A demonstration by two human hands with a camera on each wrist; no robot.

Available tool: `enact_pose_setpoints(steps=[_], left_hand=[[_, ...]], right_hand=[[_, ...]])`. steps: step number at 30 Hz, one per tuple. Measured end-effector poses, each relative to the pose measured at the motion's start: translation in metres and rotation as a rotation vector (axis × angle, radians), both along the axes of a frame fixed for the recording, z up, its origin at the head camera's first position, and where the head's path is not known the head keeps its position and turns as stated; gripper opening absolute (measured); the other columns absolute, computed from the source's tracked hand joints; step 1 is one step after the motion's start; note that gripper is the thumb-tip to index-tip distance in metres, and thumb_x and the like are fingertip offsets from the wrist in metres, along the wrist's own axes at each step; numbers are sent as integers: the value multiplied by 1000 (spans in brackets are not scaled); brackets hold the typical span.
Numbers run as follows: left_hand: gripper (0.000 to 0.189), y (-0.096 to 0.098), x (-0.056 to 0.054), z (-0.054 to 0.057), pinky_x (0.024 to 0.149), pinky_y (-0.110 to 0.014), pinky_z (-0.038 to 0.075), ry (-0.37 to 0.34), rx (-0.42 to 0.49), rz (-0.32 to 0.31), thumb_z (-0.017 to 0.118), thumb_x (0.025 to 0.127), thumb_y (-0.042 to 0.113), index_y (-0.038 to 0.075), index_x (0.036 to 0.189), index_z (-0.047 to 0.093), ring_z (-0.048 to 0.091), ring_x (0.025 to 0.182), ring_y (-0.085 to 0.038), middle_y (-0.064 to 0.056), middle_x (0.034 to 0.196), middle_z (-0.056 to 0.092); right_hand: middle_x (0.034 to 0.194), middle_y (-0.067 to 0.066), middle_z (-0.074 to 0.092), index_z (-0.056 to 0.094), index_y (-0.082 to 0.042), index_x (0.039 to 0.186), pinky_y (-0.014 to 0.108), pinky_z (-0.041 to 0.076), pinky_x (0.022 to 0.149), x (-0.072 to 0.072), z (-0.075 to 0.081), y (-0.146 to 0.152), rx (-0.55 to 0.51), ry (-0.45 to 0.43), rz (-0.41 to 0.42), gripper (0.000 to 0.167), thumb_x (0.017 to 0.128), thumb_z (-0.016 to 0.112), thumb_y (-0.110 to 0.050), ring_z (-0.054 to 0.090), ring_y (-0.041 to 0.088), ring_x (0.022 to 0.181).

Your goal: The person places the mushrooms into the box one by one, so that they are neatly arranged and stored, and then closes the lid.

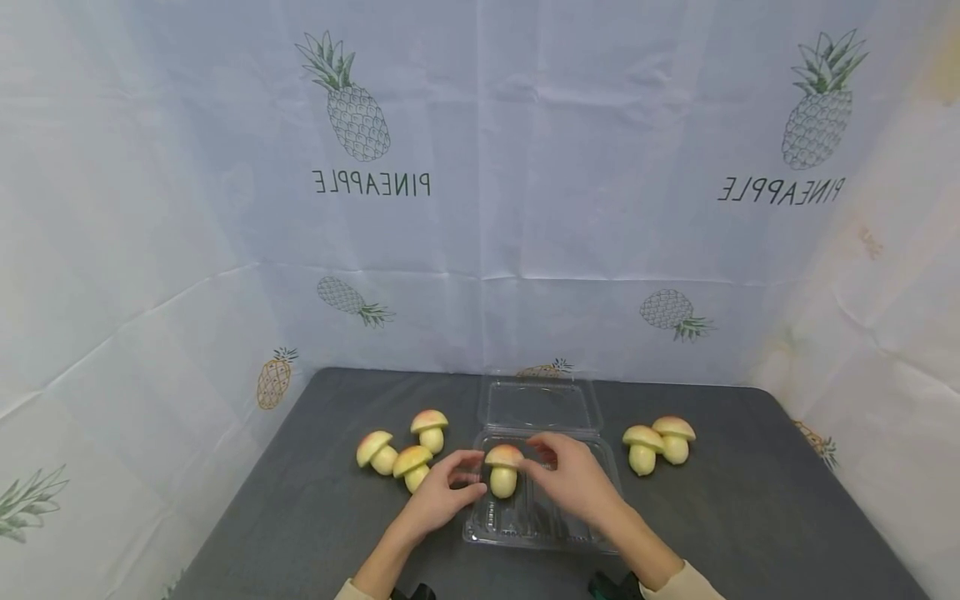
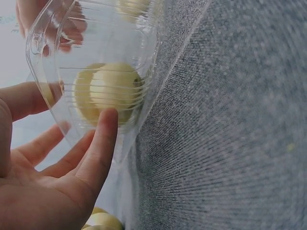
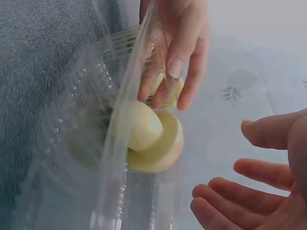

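Observation:
A yellow mushroom-shaped piece with a reddish cap (image 1: 504,472) sits in the left part of a clear plastic clamshell box (image 1: 540,540). My left hand (image 1: 448,492) is at the box's left side, its fingers spread and loosely bent. In the left wrist view, the left fingers (image 2: 98,148) lie along the outside of the clear wall, with the mushroom piece (image 2: 115,88) showing through it. My right hand (image 1: 572,477) hovers over the box just right of the piece. The right wrist view shows the right fingers (image 3: 244,201) relaxed and apart from the mushroom piece (image 3: 153,143), holding nothing.
Several similar mushroom pieces (image 1: 411,463) lie left of the box on the dark table (image 1: 300,517). Two more mushroom pieces (image 1: 673,437) touch each other on the right. The box's open lid (image 1: 540,404) lies toward the back, near the pineapple-print cloth (image 1: 525,208).

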State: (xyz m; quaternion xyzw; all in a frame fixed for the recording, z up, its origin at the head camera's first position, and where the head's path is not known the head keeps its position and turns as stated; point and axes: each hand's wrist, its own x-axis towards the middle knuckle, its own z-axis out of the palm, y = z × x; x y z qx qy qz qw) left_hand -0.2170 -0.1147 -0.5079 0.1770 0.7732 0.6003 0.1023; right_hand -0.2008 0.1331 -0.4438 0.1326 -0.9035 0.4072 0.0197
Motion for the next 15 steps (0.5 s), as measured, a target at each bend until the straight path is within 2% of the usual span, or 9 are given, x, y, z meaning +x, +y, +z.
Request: enact_pose_setpoints(steps=[9,15], left_hand=[[51,1,1,1,81,-30,57,-4,35,1,71,96,13,0,141,53,62,116,-36,-26,140,53],[51,1,1,0,80,-30,57,-19,60,1,70,96,10,-2,142,52,61,116,-39,-27,139,52]], right_hand=[[114,0,68,69,-12,124,39,56,87,5,11,27,-7,-11,-33,35,96,72,-35,66,19,103],[117,4,68,68,-9,127,38,56,87,6,16,46,4,-7,-55,39,98,70,-35,65,18,104]])
